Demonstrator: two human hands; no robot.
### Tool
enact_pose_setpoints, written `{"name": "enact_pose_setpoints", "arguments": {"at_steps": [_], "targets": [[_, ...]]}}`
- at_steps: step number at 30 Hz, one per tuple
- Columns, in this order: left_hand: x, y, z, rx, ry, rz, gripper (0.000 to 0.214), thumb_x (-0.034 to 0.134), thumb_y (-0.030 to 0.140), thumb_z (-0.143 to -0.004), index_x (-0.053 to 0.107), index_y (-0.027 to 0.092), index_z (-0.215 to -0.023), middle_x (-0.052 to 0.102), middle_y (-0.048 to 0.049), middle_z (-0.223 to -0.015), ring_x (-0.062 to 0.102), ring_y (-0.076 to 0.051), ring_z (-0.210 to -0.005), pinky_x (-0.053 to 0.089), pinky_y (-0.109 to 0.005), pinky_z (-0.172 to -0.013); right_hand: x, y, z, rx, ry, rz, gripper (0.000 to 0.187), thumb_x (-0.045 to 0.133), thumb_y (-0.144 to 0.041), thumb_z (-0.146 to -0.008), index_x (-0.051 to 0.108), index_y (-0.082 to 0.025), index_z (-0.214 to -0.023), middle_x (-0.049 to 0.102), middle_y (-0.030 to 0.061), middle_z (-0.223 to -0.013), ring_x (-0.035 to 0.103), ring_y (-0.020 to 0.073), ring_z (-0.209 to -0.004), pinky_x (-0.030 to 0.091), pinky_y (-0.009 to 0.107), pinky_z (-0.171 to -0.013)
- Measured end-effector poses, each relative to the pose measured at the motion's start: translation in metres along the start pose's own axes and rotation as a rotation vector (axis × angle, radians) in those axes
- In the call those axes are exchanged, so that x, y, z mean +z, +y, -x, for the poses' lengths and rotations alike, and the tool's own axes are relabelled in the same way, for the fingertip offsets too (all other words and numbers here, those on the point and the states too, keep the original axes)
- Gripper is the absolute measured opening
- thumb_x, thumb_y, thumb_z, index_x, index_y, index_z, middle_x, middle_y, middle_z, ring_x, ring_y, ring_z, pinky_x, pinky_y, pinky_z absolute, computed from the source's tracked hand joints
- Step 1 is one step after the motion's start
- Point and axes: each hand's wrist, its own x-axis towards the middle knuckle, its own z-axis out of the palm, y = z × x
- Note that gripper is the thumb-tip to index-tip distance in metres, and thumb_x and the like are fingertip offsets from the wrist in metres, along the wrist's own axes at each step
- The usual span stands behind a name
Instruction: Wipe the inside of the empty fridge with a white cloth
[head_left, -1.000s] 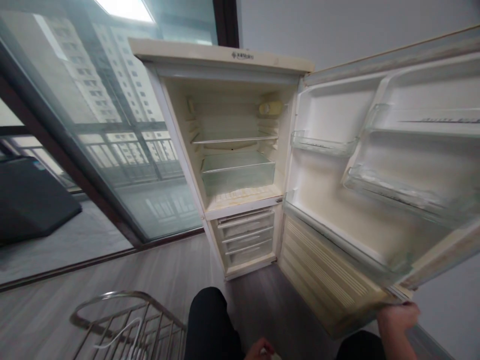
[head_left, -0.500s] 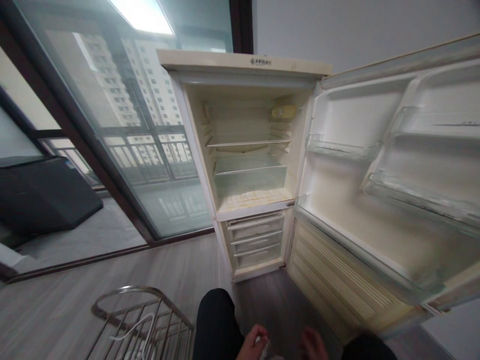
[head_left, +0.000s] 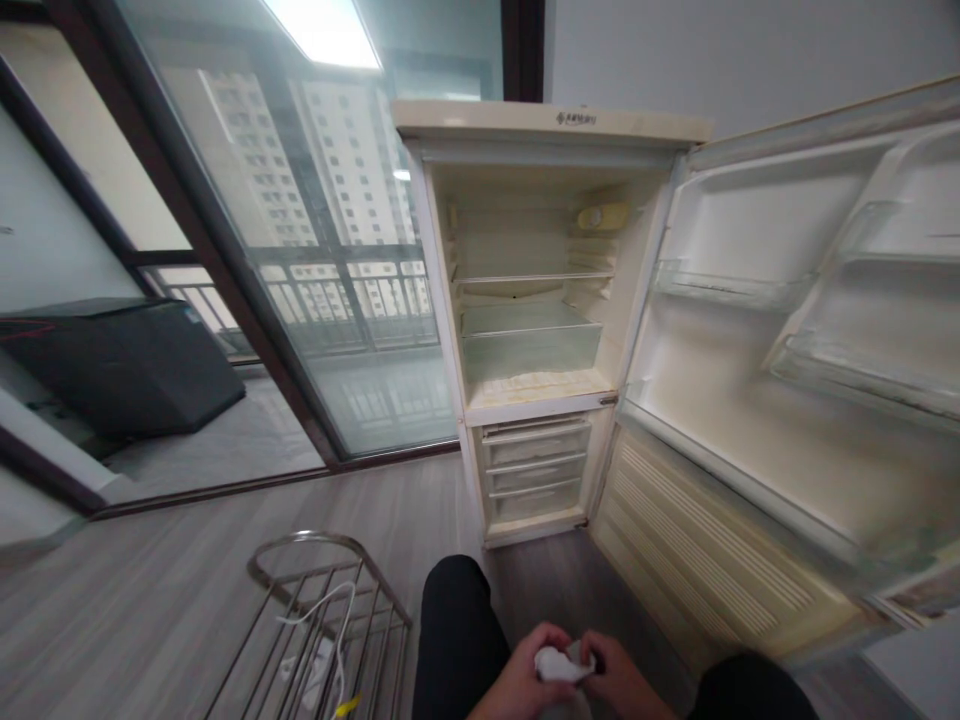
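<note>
The wad (head_left: 555, 664) looks cloth-like, the rack (head_left: 304, 537) glossy metal, the floor (head_left: 405, 510) matt wood.

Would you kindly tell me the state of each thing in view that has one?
Upper fridge door, open.
Lower fridge door, open.
Freezer drawers, pushed in.
Fridge lamp, can't tell.
Balcony doorway, open.
White wad, crumpled.
Left hand, closed around the wad.
Right hand, gripping the wad's edge.

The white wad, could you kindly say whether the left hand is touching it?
Touching: the head view shows the left hand curled against the white wad.
</note>
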Motion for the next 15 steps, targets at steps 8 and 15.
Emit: {"name": "enact_pose_setpoints", "arguments": {"at_steps": [8, 15], "targets": [[-0.013, 0.005, 0.033, 0.008, 0.007, -0.186, 0.044, 0.074, 0.051, -0.075, 0.072, 0.015, -0.099, 0.067, -0.0033, -0.093, 0.057, -0.024, -0.092, 0.043, -0.034, -0.087, -0.013, -0.034, 0.018, -0.082, 0.262, -0.234, 0.03, 0.077, -0.04, -0.069, 0.057, -0.02, -0.078, 0.06, -0.0002, -0.076, 0.058, 0.0173, -0.076, 0.046, 0.028, -0.071], [0.0, 0.015, 0.037, 0.005, 0.118, -0.152, 0.04, 0.067, 0.055, -0.078, 0.058, 0.02, -0.097, 0.057, 0.0024, -0.073, 0.045, -0.011, -0.06, 0.036, -0.025, -0.06, 0.059, -0.003, 0.054, 0.26, 0.086, -0.692, 0.065, 0.085, -0.067, -0.053, 0.057, -0.022, -0.089, 0.071, 0.005, -0.099, 0.07, 0.0235, -0.088, 0.053, 0.034, -0.077]]}}
